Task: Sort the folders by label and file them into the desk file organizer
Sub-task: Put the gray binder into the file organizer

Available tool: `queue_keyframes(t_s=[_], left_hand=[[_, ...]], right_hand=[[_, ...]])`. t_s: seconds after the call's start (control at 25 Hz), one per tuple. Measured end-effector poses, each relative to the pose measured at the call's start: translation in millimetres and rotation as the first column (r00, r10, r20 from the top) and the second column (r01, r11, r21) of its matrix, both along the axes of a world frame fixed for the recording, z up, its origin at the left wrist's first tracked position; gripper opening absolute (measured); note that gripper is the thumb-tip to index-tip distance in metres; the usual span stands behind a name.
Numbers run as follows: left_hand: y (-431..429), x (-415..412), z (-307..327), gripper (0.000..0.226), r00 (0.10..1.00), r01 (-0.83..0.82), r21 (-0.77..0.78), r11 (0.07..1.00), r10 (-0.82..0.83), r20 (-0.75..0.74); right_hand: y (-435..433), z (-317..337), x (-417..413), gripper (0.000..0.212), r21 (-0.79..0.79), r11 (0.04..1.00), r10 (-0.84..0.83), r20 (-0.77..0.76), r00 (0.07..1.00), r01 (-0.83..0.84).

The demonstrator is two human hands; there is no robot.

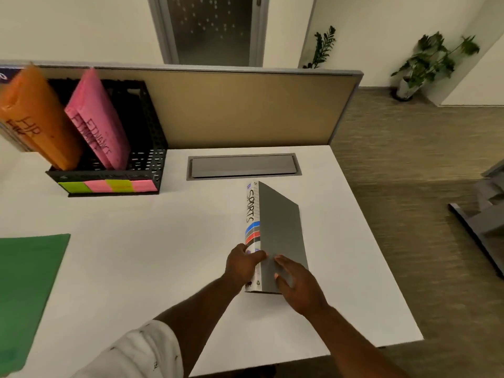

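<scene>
At lower centre of the frame, the left hand [246, 264] pinches the spine of the grey SPORTS binder [275, 236] on the white bench [163, 241], while the right hand [298, 285] lies spread on its cover. The black organizer [147, 159], upper left, holds orange and pink folders.

**Matt board, black mesh, smooth white top**

The binder [281, 236] shows a matt grey board cover and a printed paper spine. Under it, the surface [163, 241] looks smooth, white and lightly sheened. Left and beyond the binder, the organizer [148, 156] is black perforated metal, holding orange [35, 118] and pink [98, 118] folders with a slight gloss.
</scene>
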State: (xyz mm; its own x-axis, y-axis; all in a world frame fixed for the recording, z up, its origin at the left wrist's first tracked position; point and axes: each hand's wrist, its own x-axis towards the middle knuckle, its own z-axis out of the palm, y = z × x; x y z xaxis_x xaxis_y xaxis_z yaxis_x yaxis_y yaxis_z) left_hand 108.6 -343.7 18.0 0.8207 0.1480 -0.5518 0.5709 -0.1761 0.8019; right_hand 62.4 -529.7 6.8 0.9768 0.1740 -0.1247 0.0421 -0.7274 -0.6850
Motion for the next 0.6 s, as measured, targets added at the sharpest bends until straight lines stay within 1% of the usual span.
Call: queue_keyframes(t_s=[0.12, 0.24, 0.32, 0.4, 0.48, 0.6], left_hand=[[51.3, -9.1, 15.4, 0.039, 0.992, -0.018, 0.023, 1.000, 0.015, 0.128], [114.4, -19.2, 26.9, 0.035, 0.966, 0.032, 0.084, 0.996, -0.052, 0.251], [162.2, -28.4, 33.5, 0.034, 0.953, 0.044, 0.132, 0.990, -0.081, 0.291], [191.5, -38.5, 44.2, 0.034, 0.944, 0.031, 0.194, 0.981, -0.092, 0.317], [237.7, -50.8, 51.2, 0.034, 0.943, -0.013, 0.243, 0.970, -0.070, 0.327], [292.3, -68.8, 60.2, 0.038, 0.943, -0.119, 0.338, 0.934, 0.000, 0.333]], right_hand=[[62.1, 22.6, 27.7, 0.056, -0.029, 0.999, -0.029, 0.041, 0.999, 0.030], [137.1, 54.7, 56.9, 0.060, 0.016, 0.998, -0.064, 0.134, 0.989, 0.062], [193.0, 79.8, 74.4, 0.067, 0.017, 0.996, -0.087, 0.186, 0.979, 0.085], [230.4, 104.8, 90.9, 0.071, 0.005, 0.995, -0.097, 0.226, 0.969, 0.098], [286.4, 129.5, 101.8, 0.072, -0.024, 0.995, -0.082, 0.298, 0.951, 0.093], [360.0, 162.0, 109.0, 0.077, -0.077, 0.996, -0.023, 0.369, 0.929, 0.055]])
